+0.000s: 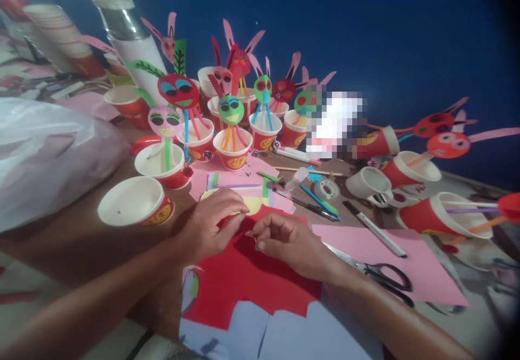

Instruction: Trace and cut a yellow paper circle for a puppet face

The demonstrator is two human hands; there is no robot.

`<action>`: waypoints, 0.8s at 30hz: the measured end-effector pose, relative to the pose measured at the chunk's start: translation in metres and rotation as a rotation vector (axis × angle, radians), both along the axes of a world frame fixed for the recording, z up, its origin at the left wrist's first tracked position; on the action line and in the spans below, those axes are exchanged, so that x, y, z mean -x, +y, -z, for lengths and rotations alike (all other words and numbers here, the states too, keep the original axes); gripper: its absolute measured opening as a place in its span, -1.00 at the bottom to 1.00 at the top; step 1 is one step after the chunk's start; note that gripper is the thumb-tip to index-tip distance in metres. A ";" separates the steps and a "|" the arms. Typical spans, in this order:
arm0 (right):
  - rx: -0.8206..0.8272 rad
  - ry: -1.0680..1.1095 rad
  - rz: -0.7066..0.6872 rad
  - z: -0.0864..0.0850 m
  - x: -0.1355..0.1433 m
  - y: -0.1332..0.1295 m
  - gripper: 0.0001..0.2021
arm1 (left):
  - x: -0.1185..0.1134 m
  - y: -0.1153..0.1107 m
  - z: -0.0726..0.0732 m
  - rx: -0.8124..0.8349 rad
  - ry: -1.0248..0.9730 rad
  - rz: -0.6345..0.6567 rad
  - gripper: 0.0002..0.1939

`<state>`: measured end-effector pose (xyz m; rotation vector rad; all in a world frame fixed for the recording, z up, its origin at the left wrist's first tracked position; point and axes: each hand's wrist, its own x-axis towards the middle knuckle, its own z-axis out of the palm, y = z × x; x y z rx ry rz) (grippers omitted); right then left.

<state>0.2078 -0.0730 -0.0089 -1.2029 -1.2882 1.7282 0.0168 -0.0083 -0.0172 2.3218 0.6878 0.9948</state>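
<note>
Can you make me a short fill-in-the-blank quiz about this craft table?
1. Both hands, left hand and right hand, rest on a sheet of ____ paper.
2. The black-handled scissors lie partly on a sheet of ____ paper.
3. The paper faces on coloured straws stand in red paper ____.
4. The wall behind the table is ____.

Missing words: red; pink; cups; blue

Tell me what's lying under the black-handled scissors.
The scissors lie on a pink paper sheet, blades pointing toward the right hand. The blade tips vanish behind that hand, so what lies beneath them is hidden.
</note>
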 end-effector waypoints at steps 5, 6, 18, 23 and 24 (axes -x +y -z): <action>0.085 0.095 0.103 -0.004 0.000 0.006 -0.83 | 0.000 -0.003 0.000 0.137 -0.034 0.078 -0.83; 0.097 0.108 0.114 -0.004 -0.001 0.006 -0.83 | -0.001 -0.004 0.002 0.163 -0.045 0.093 -0.83; -0.025 -0.003 0.153 0.005 0.003 0.004 -0.90 | -0.010 -0.010 -0.003 0.395 -0.051 0.133 -0.93; -0.047 -0.025 0.140 0.008 0.004 0.001 -0.91 | -0.010 -0.012 -0.001 0.423 -0.041 0.140 -0.93; -0.043 -0.022 0.139 0.008 0.004 0.001 -0.91 | -0.010 -0.012 -0.001 0.426 -0.037 0.141 -0.92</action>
